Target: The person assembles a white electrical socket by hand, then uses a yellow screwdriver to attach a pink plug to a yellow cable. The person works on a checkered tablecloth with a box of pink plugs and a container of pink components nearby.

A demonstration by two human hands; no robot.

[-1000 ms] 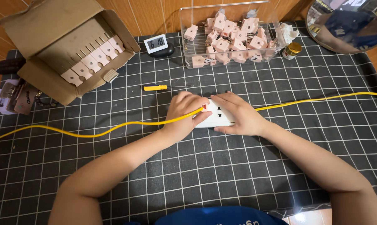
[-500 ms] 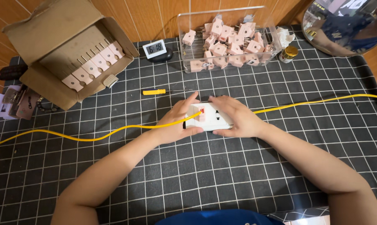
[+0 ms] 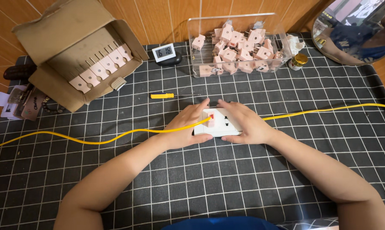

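Note:
A white socket box (image 3: 218, 122) with a red switch lies flat on the black grid mat (image 3: 209, 179), a little beyond its middle. My left hand (image 3: 187, 126) grips its left end, thumb under the near edge. My right hand (image 3: 243, 122) clasps its right end, fingers laid over the top. A yellow cable (image 3: 94, 139) runs from the mat's left edge over my left hand to the box. The cable goes on from behind my right hand toward the right edge (image 3: 328, 110).
A yellow-handled screwdriver (image 3: 163, 96) lies just beyond my hands. Behind it stand a small digital clock (image 3: 164, 52), a clear bin of pink plugs (image 3: 237, 44) and an open cardboard box (image 3: 79, 53) with more plugs. A small jar (image 3: 298, 61) and round mirror (image 3: 356, 30) sit far right.
My fingers have spread apart, uncovering the top of the white socket box and its red switch. The box and cable stay in place.

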